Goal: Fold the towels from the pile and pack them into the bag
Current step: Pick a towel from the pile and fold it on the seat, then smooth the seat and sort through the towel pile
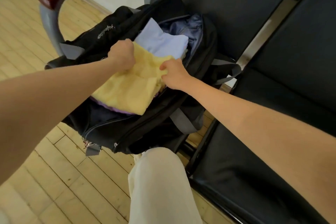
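Both hands are on the yellow towel (pixel 127 91): my left hand (pixel 121 54) is fisted round its far left corner, and my right hand (pixel 173 74) pinches the far right edge between thumb and fingertips. The folded towel lies half in the open mouth of the black bag (pixel 145 129), its near edge overhanging the bag's near rim, with a lilac towel (pixel 105 104) peeking out beneath and a pale blue towel (pixel 161 42) packed at the far end. To do this well, I judge I should slide the yellow towel toward the far end, keep the fold flat, and tuck the near edge below the zip so nothing bunches. White script runs along the bag's left side (pixel 105 32), but it is too blurred for me to read; it may be a brand name.
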{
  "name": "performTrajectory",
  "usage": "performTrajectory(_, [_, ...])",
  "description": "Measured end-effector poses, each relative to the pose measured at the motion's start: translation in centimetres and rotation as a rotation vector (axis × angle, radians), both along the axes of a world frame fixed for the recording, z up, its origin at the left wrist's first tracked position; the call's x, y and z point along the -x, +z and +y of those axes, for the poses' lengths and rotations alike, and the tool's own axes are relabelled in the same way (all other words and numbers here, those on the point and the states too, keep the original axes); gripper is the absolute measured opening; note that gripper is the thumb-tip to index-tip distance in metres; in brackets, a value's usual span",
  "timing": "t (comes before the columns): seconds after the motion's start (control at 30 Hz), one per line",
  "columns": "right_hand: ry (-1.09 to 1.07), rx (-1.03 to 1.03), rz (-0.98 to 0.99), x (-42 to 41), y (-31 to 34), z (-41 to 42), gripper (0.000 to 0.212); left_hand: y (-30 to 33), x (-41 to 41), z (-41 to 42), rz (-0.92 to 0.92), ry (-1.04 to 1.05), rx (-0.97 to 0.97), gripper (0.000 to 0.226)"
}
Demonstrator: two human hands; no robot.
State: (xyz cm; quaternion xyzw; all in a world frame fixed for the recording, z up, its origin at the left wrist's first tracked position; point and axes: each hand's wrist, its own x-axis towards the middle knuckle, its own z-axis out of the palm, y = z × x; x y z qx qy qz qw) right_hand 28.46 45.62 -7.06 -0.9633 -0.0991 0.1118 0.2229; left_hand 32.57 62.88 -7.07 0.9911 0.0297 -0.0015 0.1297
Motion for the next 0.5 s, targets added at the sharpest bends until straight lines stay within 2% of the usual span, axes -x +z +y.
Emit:
performTrajectory(0.1, [0.018, 0.031, -0.010, 1.6, 2.1, -1.8, 0.039, 1.4, 1.3, -1.8, -0.011, -0.050, -0.098, 0.033])
performTrajectory(0.2, [0.043, 0.087, -0.053, 4.0, 4.9, -5.3, 0.037, 2.5, 3.5, -4.3, 0.016, -0.150, -0.091, 0.026])
performTrajectory(0.3, [0.024, 0.147, -0.074, 7.4, 7.6, -9.9, 0.036, 2.8, 6.1, -7.6, -0.010, -0.248, -0.041, 0.034])
performTrajectory(0.4, [-0.030, 0.215, -0.072, 11.9, 9.9, -15.3, 0.017, 4.0, 9.8, -12.4, -0.134, -0.324, -0.029, 0.035])
performTrajectory(0.5, [-0.154, 0.299, -0.033, 17.1, 11.2, -21.4, 0.032, 5.3, 13.8, -18.4, -0.088, -0.437, -0.047, 0.044])
